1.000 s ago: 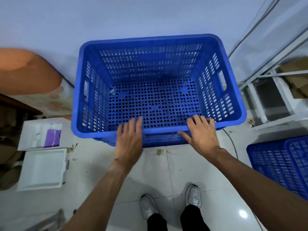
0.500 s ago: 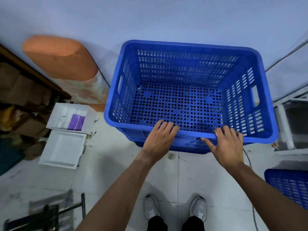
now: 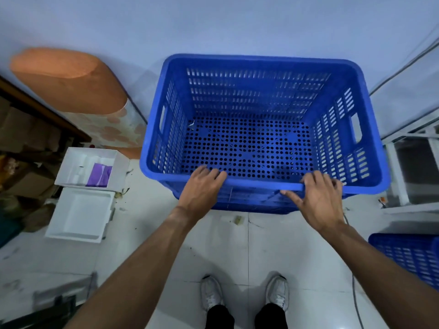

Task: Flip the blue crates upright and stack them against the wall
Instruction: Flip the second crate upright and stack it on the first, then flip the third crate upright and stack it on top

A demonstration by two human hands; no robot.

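Hands on the near rim: left hand (image 3: 202, 188) and right hand (image 3: 318, 200) lie flat, fingers spread, gripping nothing. Upright blue perforated plastic crate (image 3: 261, 110) sits atop another crate, back against the pale wall (image 3: 213, 24). Second blue crate (image 3: 408, 255) waits far right.

I count two blue crates: one upright crate (image 3: 263, 129) by the wall, and part of another crate (image 3: 408, 255) at the right edge. Two hands, left hand (image 3: 202, 188) and right hand (image 3: 318, 200). Two white shoes (image 3: 211, 293). Two white trays (image 3: 80, 214). One orange cushion (image 3: 69, 79).
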